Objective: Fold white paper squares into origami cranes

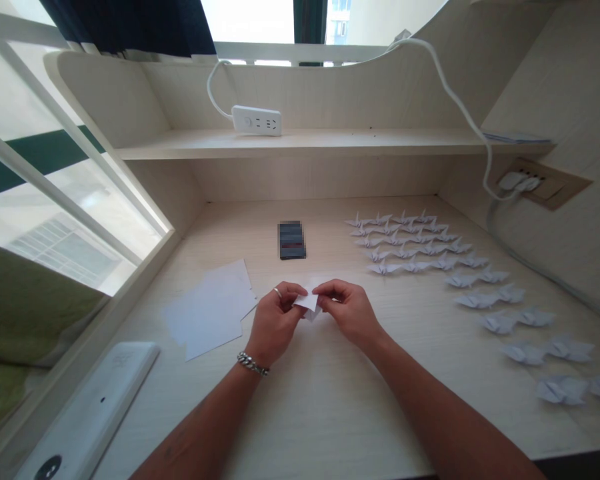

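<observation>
At eight o'clock from the folded white paper (308, 303), a long white casing (87, 413) lies off to the side, while the left hand (275, 325) and right hand (351, 312) pinch that paper at opposite sides between thumbs and fingers over the desk (310, 413), seemingly to control its small creases. Flat white sheets (210, 303) lie at nine, likely for the left hand's easy reach, and origami cranes (461, 281) sit in rows from two round past three, apparently set aside to avoid crushing. Beyond, a dark, pixelated object (291, 240) lies near twelve, and a power strip (257, 121) rests on the shelf (330, 138).
</observation>
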Demonstrator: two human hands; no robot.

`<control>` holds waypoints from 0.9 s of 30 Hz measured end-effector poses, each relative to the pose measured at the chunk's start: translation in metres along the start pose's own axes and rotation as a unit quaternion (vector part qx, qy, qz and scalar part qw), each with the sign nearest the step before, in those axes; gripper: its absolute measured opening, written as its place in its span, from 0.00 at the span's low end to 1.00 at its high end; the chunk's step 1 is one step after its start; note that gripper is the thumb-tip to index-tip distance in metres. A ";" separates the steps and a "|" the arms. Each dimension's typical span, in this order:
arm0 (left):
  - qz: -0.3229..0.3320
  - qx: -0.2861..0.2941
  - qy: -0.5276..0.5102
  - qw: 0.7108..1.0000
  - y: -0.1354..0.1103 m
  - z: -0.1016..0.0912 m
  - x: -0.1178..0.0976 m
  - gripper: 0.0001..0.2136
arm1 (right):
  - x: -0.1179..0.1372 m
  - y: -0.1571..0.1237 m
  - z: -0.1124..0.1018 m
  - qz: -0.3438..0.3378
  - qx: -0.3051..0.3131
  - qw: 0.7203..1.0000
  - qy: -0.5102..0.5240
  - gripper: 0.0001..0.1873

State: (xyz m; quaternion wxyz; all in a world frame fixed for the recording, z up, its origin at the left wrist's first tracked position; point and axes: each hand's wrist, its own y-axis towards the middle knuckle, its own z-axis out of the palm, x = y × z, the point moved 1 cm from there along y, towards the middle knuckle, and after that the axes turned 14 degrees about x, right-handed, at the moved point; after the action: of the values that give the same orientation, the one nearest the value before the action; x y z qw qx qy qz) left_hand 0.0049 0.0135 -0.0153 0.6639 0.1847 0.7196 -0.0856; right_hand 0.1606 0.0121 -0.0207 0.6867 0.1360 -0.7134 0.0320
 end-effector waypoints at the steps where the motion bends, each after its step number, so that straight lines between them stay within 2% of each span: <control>1: 0.001 -0.002 -0.001 1.000 -0.001 0.000 0.000 0.07 | 0.000 0.000 0.000 -0.003 0.000 1.000 0.004 0.05; 10: -0.019 -0.019 0.050 0.998 -0.001 -0.004 -0.006 0.07 | 0.003 -0.002 -0.001 -0.007 0.016 1.000 -0.001 0.06; 14: -0.041 0.004 0.001 0.999 0.000 -0.003 -0.005 0.11 | 0.002 -0.001 -0.001 0.017 0.038 0.999 -0.001 0.08; 20: -0.046 0.037 -0.199 0.978 0.001 0.000 0.000 0.13 | -0.004 0.002 -0.002 0.054 0.035 0.994 0.092 0.12; 23: -0.056 0.043 -0.214 0.974 0.002 -0.001 0.000 0.11 | -0.005 0.002 -0.002 0.057 0.033 0.992 0.107 0.12; 27: -0.067 0.033 -0.171 0.982 0.002 -0.001 -0.003 0.10 | -0.006 0.002 -0.002 0.055 0.028 0.994 0.093 0.11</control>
State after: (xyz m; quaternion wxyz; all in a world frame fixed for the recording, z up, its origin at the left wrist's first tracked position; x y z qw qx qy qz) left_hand 0.0045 0.0155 -0.0119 0.7634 0.1407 0.6029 -0.1841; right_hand 0.1621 0.0152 -0.0258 0.7429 0.1124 -0.6519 0.1021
